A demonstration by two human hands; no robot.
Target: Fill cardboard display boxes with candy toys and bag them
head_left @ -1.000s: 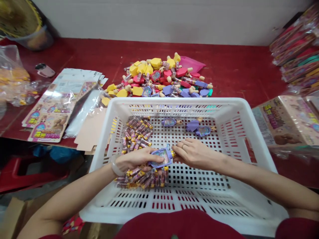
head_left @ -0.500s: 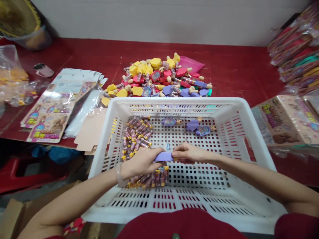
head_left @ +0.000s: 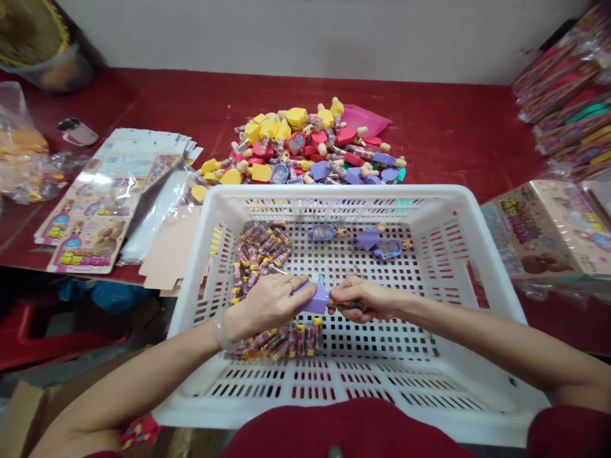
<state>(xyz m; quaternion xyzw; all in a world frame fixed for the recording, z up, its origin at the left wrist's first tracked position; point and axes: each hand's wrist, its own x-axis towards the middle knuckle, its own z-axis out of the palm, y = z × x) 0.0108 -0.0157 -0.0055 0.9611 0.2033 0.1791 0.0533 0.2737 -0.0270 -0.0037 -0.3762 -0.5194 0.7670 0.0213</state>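
Observation:
My left hand (head_left: 267, 304) is closed around a purple popsicle-shaped toy case (head_left: 316, 301) above the white plastic basket (head_left: 334, 190). Against the right end of that case, my right hand (head_left: 367, 296) pinches a small tube (head_left: 352, 306) with a yellow end; the fingers partly cover it. Whether the tube has entered the case, I cannot tell. Below and beside my left hand lie several small yellow-capped tubes (head_left: 262, 245) on the basket floor. Farther back in the basket rest a purple toy with a spotted stick (head_left: 323, 233) and two more purple ones (head_left: 389, 249) close together.
Behind the basket, yellow, red and purple toys (head_left: 296, 143) are heaped on the red table (head_left: 453, 127). Printed cards (head_left: 90, 235) and plastic sleeves lie at left, near a pink cup (head_left: 79, 132). Packed bundles (head_left: 568, 114) are stacked at right beside printed packaging (head_left: 539, 229).
My left hand has tilted the purple case, showing more of its broad side. My right hand has turned slightly, and more of the tube shows between its fingers.

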